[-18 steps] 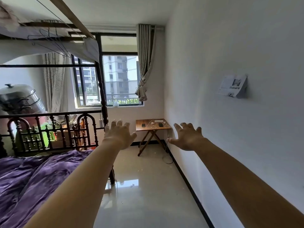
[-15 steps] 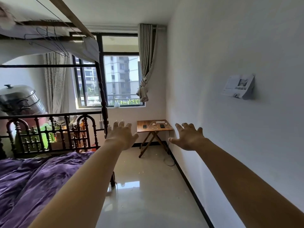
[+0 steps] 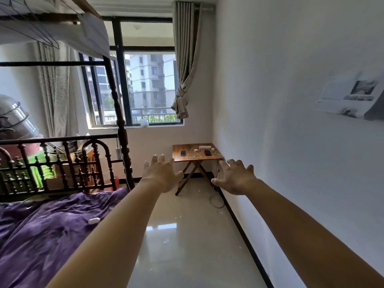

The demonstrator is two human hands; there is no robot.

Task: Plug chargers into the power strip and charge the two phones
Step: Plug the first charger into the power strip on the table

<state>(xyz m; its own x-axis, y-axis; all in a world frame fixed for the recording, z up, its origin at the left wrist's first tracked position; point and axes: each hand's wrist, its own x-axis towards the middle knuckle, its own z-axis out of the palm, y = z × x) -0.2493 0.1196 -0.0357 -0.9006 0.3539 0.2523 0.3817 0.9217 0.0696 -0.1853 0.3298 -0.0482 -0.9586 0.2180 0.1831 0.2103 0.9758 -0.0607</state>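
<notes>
Both arms out straight, palms down, nothing held. L hand (image 3: pixel 161 175) fingers spread; R hand (image 3: pixel 235 177) same, fingers apart and curled a little. Neither touches anything.

Task items all on the folding table (image 3: pixel 178 161) in the far corner, well ahead of both hands and slightly above them in view. Table sits between the two hands' lines, a bit nearer R. Strip (image 3: pixel 205 146) at the back edge, long axis running L–R across the reach direction, i.e. broadside to the hands. Phone 1 (image 3: pixel 183 153) ahead of L hand; phone 2 (image 3: pixel 207 152) ahead of R hand, just in front of the strip. White cables (image 3: pixel 193 154) loose between the phones; chargers too small to make out, can't tell if any are plugged.

Judgement: still the approach stage, no plugging begun. Need to close on the table first. R hand looks better placed for strip + phone 2, L for phone 1. Risk: tangled cables drag a phone when pulled.
</notes>
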